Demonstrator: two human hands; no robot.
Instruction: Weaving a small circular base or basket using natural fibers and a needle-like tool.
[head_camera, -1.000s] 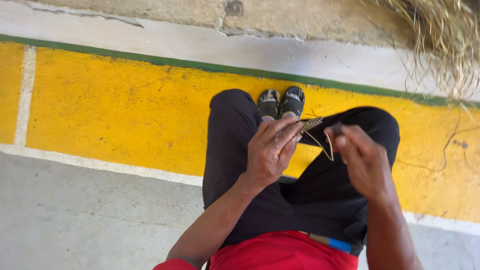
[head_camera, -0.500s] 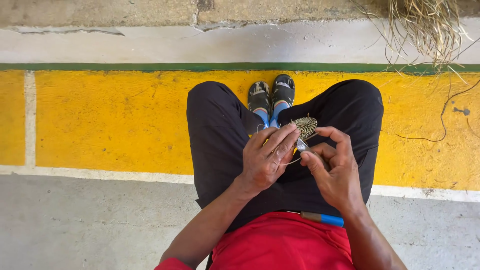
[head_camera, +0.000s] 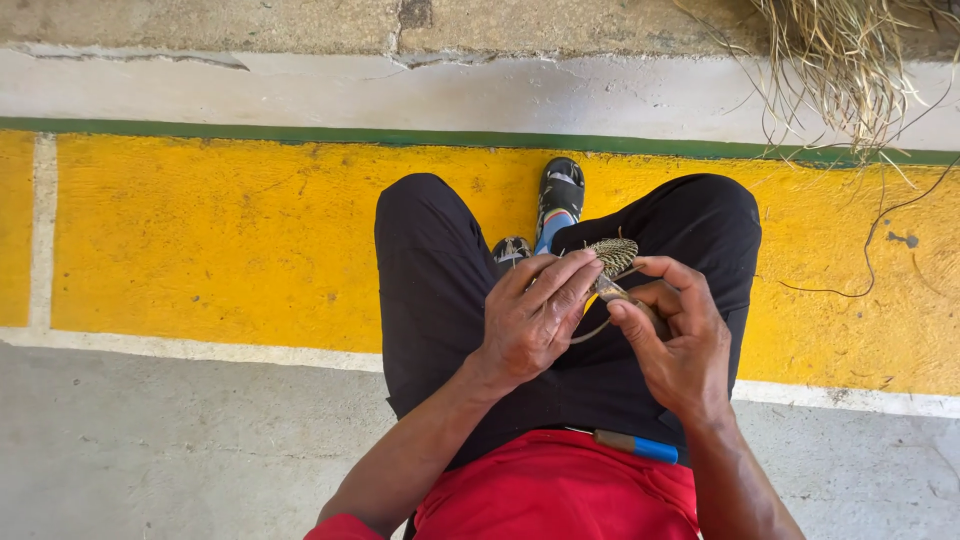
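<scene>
Both hands meet over my lap, above black trousers. My left hand (head_camera: 530, 315) pinches a small coiled woven disc of dried grass (head_camera: 613, 254) between fingers and thumb. My right hand (head_camera: 680, 340) grips the fibre strand (head_camera: 592, 330) that trails from the disc and loops below it. A thin tool or stick end shows between the two hands; I cannot tell which hand holds it. The hands touch each other at the fingertips.
A bundle of dried grass (head_camera: 840, 60) hangs at the top right, with loose strands on the yellow-painted floor (head_camera: 220, 240). My sandalled feet (head_camera: 558, 200) rest ahead. A blue-handled tool (head_camera: 635, 445) sits at my waist. Grey concrete (head_camera: 150, 450) lies nearer.
The hands came together on the woven disc, after the right hand pulled a strand out to the side. One foot has moved forward, and the view shifted slightly.
</scene>
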